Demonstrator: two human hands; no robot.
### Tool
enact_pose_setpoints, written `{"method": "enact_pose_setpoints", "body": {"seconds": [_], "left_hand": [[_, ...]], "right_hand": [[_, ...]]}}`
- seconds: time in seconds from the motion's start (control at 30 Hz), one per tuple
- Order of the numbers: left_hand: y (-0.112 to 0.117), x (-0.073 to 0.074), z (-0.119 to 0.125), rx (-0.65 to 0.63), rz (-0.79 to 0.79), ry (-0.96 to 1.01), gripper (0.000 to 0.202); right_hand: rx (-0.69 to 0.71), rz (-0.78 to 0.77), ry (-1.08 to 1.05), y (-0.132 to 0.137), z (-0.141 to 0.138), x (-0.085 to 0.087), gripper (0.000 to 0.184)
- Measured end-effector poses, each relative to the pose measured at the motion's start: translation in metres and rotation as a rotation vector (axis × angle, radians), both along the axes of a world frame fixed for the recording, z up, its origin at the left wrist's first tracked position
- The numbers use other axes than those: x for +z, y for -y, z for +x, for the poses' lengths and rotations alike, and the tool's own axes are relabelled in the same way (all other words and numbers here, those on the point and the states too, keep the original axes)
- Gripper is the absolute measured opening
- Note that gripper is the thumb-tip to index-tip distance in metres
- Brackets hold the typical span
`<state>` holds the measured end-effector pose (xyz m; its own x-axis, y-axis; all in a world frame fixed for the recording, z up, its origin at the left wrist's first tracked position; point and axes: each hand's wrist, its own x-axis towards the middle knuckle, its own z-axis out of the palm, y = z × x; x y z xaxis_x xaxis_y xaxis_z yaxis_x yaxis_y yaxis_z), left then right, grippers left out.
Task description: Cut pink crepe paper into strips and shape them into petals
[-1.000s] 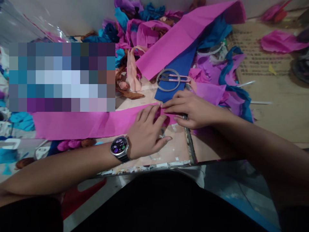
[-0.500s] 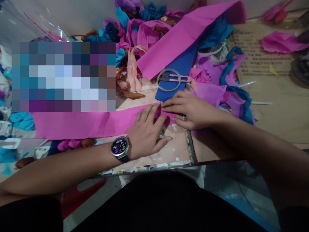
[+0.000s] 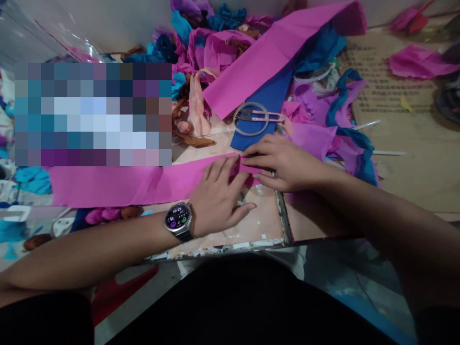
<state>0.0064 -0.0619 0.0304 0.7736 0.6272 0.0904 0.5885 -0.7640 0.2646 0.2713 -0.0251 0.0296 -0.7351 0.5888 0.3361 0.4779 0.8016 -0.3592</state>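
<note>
A long pink strip of fabric or crepe paper lies across the tabletop. My left hand, with a smartwatch on its wrist, rests palm down on it, fingers spread. At the strip's right end lies my right hand, fingers stretched forward and lightly touching the pink material; a ring shows on one finger. Nothing is visibly gripped by either hand. Just beyond the fingertips is a dark blue strip. On top of it sit a thin round hoop and pink-handled thread snips.
A second pink strip slants across the blue one. Crumpled pink, teal and purple scraps pile up behind. Brown cardboard covers the right side. The table's worn front edge runs near my body. A pixelated patch hides the left back.
My right hand has shifted very slightly to the left along the strip's end. The left hand and the other things stay put.
</note>
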Motion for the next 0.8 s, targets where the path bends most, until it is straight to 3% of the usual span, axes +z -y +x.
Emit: {"method": "enact_pose_setpoints", "body": {"seconds": [0.4, 0.8], "left_hand": [[-0.0003, 0.0009, -0.0009, -0.009, -0.004, 0.000, 0.071], [0.0016, -0.0027, -0.0006, 0.025, 0.008, 0.027, 0.087]], "right_hand": [[-0.094, -0.093, -0.164, -0.0045, 0.0027, -0.0019, 0.030], [0.005, -0.035, -0.132, -0.0049, 0.0039, -0.0009, 0.037]]}}
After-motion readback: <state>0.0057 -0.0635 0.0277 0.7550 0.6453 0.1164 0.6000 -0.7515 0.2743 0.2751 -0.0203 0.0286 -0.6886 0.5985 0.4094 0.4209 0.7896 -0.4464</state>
